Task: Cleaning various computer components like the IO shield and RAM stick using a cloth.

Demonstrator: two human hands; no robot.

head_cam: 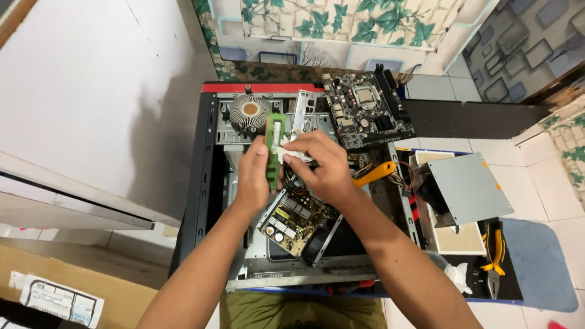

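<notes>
- We hold a green memory module (275, 149) upright on its end above the open computer case (207, 183), near the middle of the view.
- Our left hand (253, 173) is closed around the module's lower half, thumb along its face.
- Our right hand (323, 166) pinches a small white wad (292, 155) of cloth or tissue against the module's edge.
- Just beyond the module, a round finned heat sink (250, 111) with a copper centre sits inside the case.
- A black motherboard (367, 109) leans at the case's far right corner.
- Below our hands lies an open power supply board (291, 222) with yellow parts.
- An orange-handled tool (375, 173) pokes out beside our right wrist.
- To the right, a grey metal cover (466, 189) rests over a flat cream box (460, 237); yellow-handled pliers (495, 253) lie just beside it.
- At the lower left, a white rectangular label with black print (58, 300) sits on a brown cardboard box (122, 292).
</notes>
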